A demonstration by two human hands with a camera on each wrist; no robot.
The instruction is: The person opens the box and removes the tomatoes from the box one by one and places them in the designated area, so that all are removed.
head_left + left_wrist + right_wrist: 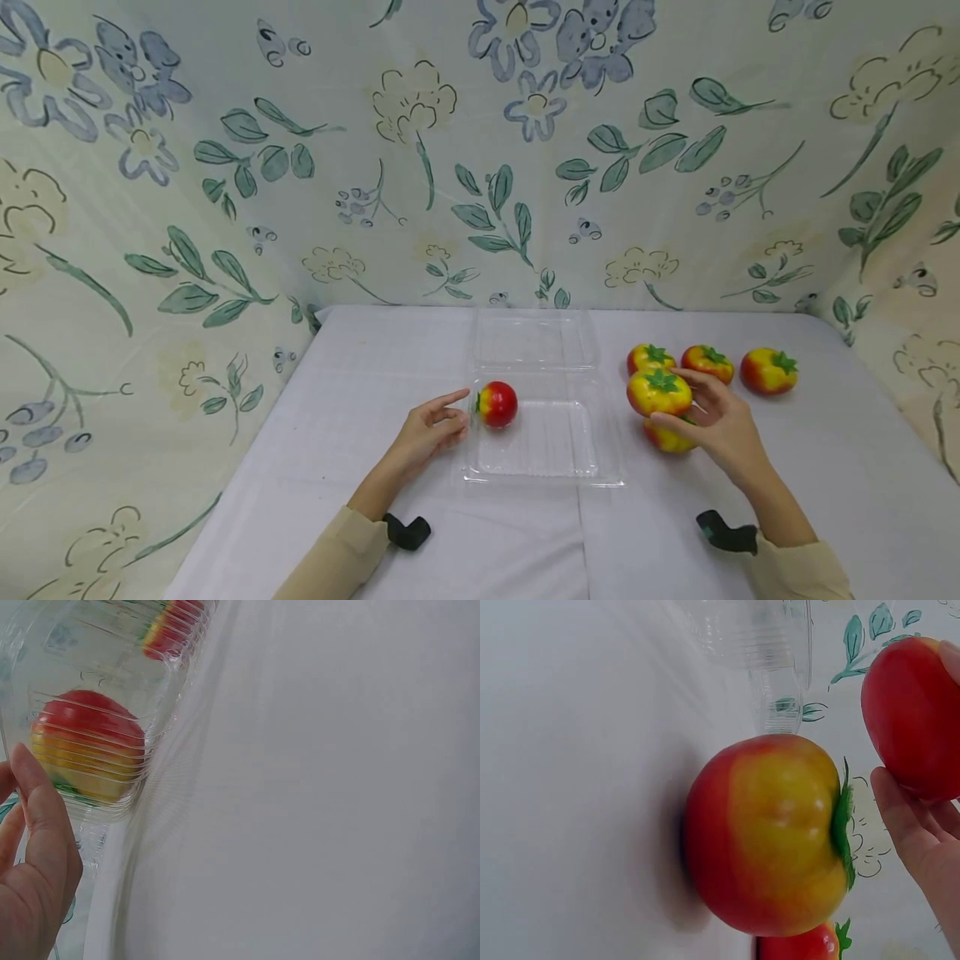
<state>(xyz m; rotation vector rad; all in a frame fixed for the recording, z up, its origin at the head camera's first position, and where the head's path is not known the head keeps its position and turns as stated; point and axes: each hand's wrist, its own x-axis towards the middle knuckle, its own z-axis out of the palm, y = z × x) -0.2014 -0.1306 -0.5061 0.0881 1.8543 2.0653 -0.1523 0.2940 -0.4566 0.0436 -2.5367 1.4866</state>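
My right hand (716,425) holds an artificial persimmon (657,393), red and yellow with a green calyx, between thumb and fingers. In the right wrist view this persimmon (911,716) is raised off the cloth, and another persimmon (772,832) stands nearer the camera. A clear plastic clamshell box (540,478) lies opened in the middle, its lid (536,342) folded back. Inside, at its left side, a red persimmon (499,405) lies tipped with its calyx leftward. My left hand (427,429) is at the box's left rim, index finger extended; whether it touches is hard to tell.
Beneath the held fruit sits a persimmon (670,439). Behind stand more persimmons: one at the left (647,358), a middle one (705,364) and a right one (767,372). A white cloth covers the table (375,350); flowered fabric (487,167) hangs around it.
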